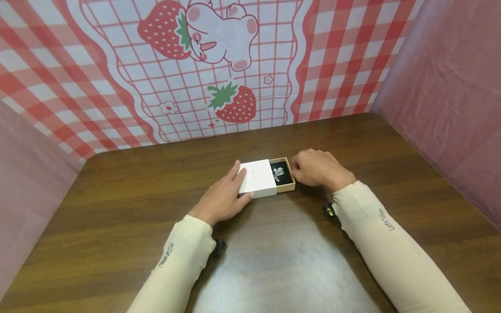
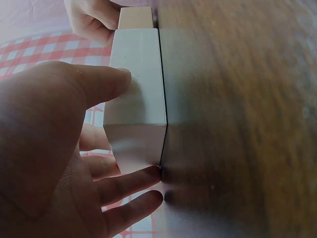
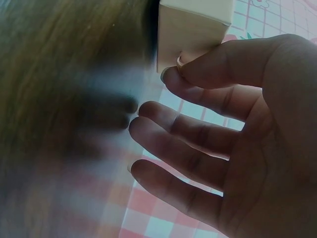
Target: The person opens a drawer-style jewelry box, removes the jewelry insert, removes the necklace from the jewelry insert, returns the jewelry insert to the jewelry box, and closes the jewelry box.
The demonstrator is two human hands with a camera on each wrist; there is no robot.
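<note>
A white jewelry box (image 1: 257, 177) lies on the table with its tan inner tray (image 1: 285, 188) partly out at the right end. On the tray's black lining sits a silvery, sparkling piece of jewelry (image 1: 278, 173). My left hand (image 1: 222, 195) holds the white sleeve, its thumb (image 2: 106, 84) against the near side and fingers at the far side and left end. At the tray's right end is my right hand (image 1: 318, 168), thumb and index finger pinched together right at the end wall (image 3: 190, 37). What lies between those two fingertips is hidden; the other fingers are loosely bent.
The brown wooden table (image 1: 129, 208) carries the box near its middle. Behind it hangs a red-and-white checked cloth (image 1: 336, 56) with strawberries, and pink cloth (image 1: 450, 95) lines the sides. Dark wrist cameras (image 1: 329, 211) sit under both cream sleeves.
</note>
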